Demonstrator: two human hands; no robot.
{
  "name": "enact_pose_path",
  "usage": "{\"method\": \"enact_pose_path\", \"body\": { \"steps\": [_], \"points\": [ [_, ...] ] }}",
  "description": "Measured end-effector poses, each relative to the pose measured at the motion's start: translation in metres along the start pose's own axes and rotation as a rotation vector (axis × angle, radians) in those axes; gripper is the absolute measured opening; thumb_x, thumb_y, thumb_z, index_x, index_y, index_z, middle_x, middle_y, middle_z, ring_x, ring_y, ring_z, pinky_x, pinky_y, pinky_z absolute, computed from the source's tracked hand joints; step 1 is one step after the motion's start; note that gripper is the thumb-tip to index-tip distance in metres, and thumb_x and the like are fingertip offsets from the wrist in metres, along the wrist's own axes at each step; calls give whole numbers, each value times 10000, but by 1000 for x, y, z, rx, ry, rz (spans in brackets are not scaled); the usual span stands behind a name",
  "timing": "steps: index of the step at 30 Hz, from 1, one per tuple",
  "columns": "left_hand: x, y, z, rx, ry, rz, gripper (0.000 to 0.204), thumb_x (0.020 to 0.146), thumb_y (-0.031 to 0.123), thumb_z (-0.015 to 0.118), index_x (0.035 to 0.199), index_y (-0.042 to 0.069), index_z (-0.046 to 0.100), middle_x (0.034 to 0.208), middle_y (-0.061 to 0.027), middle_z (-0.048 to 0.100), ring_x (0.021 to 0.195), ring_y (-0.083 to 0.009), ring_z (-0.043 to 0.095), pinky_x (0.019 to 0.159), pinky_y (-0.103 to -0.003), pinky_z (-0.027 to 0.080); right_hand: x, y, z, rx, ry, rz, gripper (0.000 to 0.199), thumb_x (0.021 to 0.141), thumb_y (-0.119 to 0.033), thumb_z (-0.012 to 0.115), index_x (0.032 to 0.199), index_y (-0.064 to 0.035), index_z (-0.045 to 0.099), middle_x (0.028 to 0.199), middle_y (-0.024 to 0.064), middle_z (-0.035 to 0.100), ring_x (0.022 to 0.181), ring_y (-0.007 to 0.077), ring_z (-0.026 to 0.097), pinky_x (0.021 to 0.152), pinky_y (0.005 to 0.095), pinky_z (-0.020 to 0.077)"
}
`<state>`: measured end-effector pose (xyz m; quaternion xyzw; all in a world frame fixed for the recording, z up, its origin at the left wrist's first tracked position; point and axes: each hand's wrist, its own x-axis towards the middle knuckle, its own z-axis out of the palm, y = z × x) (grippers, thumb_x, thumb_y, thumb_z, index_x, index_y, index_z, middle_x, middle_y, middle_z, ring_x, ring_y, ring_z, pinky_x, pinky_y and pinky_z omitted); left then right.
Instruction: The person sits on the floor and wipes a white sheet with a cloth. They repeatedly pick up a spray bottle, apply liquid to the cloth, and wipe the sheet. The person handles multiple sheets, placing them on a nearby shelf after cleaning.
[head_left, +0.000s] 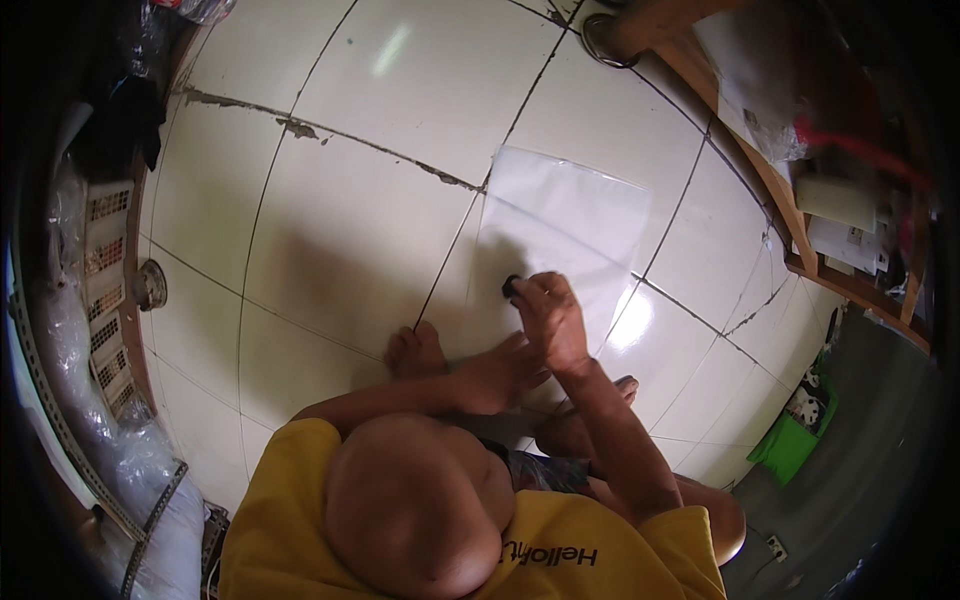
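Note:
A translucent white plastic sheet or bag (570, 200) lies flat on the tiled floor in front of me. Over its lower part, my right hand (552, 318) is closed in a pinch on a small dark round object (512, 287), whose kind I cannot make out. Just below the right wrist is my left hand (497, 374), low by the near edge of the plastic. Its fingers reach forward and look apart, holding nothing that I can see; the right hand and wrist partly cover them.
My bare foot (416, 350) rests on the floor left of the hands. Wooden shelving (750, 150) with packages stands at the right, near a green bin (795, 440). A plastic crate (108, 290) and a small metal bowl (151, 285) are at the left.

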<state>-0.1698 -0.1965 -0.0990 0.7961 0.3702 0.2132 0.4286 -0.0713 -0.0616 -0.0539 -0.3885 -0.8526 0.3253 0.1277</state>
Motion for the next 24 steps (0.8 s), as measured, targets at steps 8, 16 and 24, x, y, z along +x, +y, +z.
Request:
{"method": "enact_pose_path", "body": {
  "steps": [8,16,24],
  "points": [
    [3,-10,5,18,-187,-236,628,900,325,623,1436,24,491,1515,-171,435,1477,-365,270,1234,-544,165,-16,19,27,8,-103,68,177,853,-59,686,1028,-79,702,945,128,633,852,302,636,728,396,555],
    [-1,-9,8,298,-121,-111,720,944,455,581,1518,56,407,1617,-129,319,1534,-332,172,1249,-521,137,34,40,5,-94,-71,-104,189,828,-37,604,1006,-81,652,942,159,626,906,360,614,744,454,529],
    [-6,-7,12,519,-81,-74,857,875,541,642,1563,125,347,1667,-152,206,1541,-398,111,1265,-533,67,60,41,13,-105,41,91,237,817,2,662,1043,-69,677,912,144,608,875,339,644,741,430,558]
  ]
}}
